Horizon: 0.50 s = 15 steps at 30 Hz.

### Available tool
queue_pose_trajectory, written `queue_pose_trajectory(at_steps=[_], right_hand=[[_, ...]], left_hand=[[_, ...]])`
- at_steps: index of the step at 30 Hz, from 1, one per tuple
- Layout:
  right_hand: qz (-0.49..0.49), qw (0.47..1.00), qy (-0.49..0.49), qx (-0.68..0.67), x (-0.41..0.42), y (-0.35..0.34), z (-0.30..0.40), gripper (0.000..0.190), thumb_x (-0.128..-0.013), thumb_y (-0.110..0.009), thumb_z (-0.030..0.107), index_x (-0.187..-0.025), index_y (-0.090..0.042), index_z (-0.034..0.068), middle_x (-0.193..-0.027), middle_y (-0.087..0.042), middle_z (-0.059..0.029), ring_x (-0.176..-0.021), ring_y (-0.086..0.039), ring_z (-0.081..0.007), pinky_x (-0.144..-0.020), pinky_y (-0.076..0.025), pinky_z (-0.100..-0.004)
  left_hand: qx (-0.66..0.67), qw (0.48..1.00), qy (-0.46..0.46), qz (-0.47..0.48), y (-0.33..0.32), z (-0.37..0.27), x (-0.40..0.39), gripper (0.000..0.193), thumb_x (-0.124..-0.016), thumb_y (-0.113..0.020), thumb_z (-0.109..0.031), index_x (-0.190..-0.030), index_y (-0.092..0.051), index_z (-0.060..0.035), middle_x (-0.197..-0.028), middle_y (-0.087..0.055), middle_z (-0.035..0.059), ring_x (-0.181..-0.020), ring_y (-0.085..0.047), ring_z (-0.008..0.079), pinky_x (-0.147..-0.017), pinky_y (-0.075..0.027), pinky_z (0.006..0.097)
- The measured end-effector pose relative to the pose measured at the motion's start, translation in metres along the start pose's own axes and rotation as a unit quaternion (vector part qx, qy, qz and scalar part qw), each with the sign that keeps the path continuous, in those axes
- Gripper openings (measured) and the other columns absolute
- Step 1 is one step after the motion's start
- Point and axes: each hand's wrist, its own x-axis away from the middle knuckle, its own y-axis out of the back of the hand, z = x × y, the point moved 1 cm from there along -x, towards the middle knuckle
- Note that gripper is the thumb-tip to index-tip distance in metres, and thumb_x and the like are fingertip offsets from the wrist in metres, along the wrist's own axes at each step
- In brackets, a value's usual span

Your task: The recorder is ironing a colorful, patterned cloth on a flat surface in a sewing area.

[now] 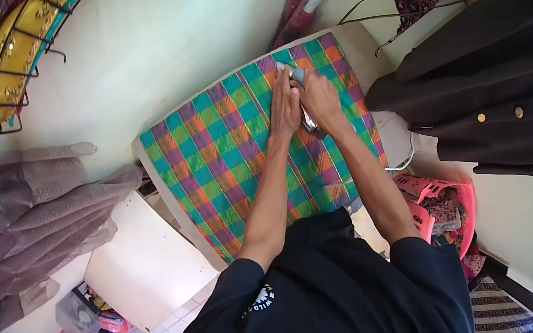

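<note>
My right hand (322, 97) is closed around the grey-blue handle of a clothes iron (310, 121), with a shiny metal part showing below the fingers. The iron rests on a checked cloth (222, 137) in green, teal, purple and orange, with thin light stripes. Against the iron's left side lies my left hand (284, 106), flat and fingers stretched forward. Its fingertips are near a pale piece at the iron's front, and whether they touch it is hard to see. My hands hide much of the iron.
The cloth covers a padded table (141, 157) against the wall. A pale cord (409, 155) loops off the right side. Dark garments (477, 83) hang at right, above a pink basket (467, 211) of clothes. Mauve fabric (49, 205) hangs left, above a white panel (148, 263).
</note>
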Motion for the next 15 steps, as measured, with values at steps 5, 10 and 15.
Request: queue_pose_trajectory(at_steps=[5, 10, 15], right_hand=[[-0.036, 0.999, -0.002, 0.032, -0.017, -0.004, -0.016, 0.041, -0.091, -0.066, 0.036, -0.103, -0.059, -0.002, -0.084, -0.067, -0.0314, -0.083, -0.066, -0.0497, -0.073, -0.053, -0.0564], [0.011, 0.995, -0.082, 0.056, 0.033, 0.021, -0.027, 0.045, -0.090, -0.068, 0.041, -0.111, -0.059, 0.001, -0.081, -0.067, -0.0298, -0.081, -0.067, -0.0490, -0.069, -0.052, -0.0572], [-0.030, 0.989, -0.109, 0.099, -0.010, 0.045, -0.061, 0.043, -0.089, -0.068, 0.044, -0.102, -0.060, 0.003, -0.084, -0.069, -0.0259, -0.084, -0.067, -0.0470, -0.073, -0.052, -0.0560]], left_hand=[[-0.089, 0.996, 0.009, 0.003, -0.006, 0.004, -0.006, 0.063, -0.107, -0.024, -0.040, -0.153, -0.026, 0.0046, -0.157, -0.029, 0.0257, -0.147, -0.024, 0.0410, -0.121, -0.019, 0.0439], [-0.196, 0.980, 0.009, 0.018, -0.009, 0.002, -0.005, 0.060, -0.107, -0.026, -0.038, -0.151, -0.032, 0.0036, -0.156, -0.033, 0.0228, -0.146, -0.026, 0.0411, -0.121, -0.020, 0.0442], [-0.384, 0.921, -0.030, 0.063, -0.028, -0.002, -0.008, 0.053, -0.105, -0.035, -0.034, -0.148, -0.042, -0.0035, -0.157, -0.034, 0.0196, -0.147, -0.027, 0.0378, -0.121, -0.020, 0.0469]])
